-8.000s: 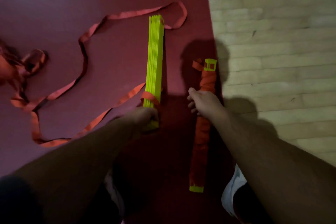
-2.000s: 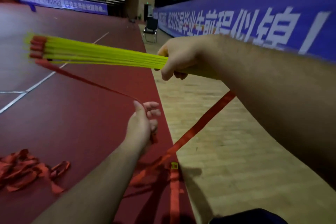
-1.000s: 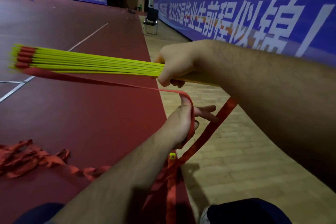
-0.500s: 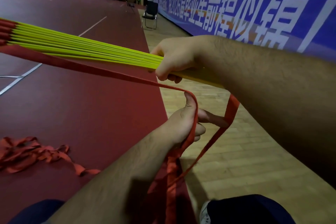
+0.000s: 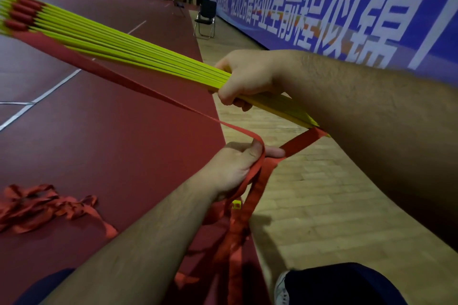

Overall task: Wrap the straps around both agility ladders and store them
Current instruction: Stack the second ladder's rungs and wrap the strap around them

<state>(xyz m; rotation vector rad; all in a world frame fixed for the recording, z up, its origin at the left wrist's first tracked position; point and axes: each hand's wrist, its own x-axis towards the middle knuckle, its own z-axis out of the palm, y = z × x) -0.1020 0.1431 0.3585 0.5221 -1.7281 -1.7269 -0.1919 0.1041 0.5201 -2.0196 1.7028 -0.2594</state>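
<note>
My right hand (image 5: 244, 79) grips a bundle of yellow ladder rungs (image 5: 119, 49), held in the air and fanning out to the upper left. A red strap (image 5: 128, 83) runs from the bundle's far end down to my left hand (image 5: 238, 168), which holds it below the bundle. The strap loops over my thumb and index finger, then rises to the bundle's near end (image 5: 304, 140). More strap hangs from my hand to the floor. The second ladder, wrapped in red strap, lies on the floor under my left hand, mostly hidden; only its yellow buckle (image 5: 236, 205) shows clearly.
A loose heap of red strap (image 5: 39, 205) lies on the dark red mat at the left. Wooden floor (image 5: 309, 205) runs along the right. A blue banner wall (image 5: 347, 12) stands beyond it, with a folding chair (image 5: 205, 20) far off. My shoe (image 5: 281, 290) shows at the bottom.
My left hand has drawn the strap rightward under the bundle and the strap now loops over my fingers. The bundle tilted, its far end rising to the upper left.
</note>
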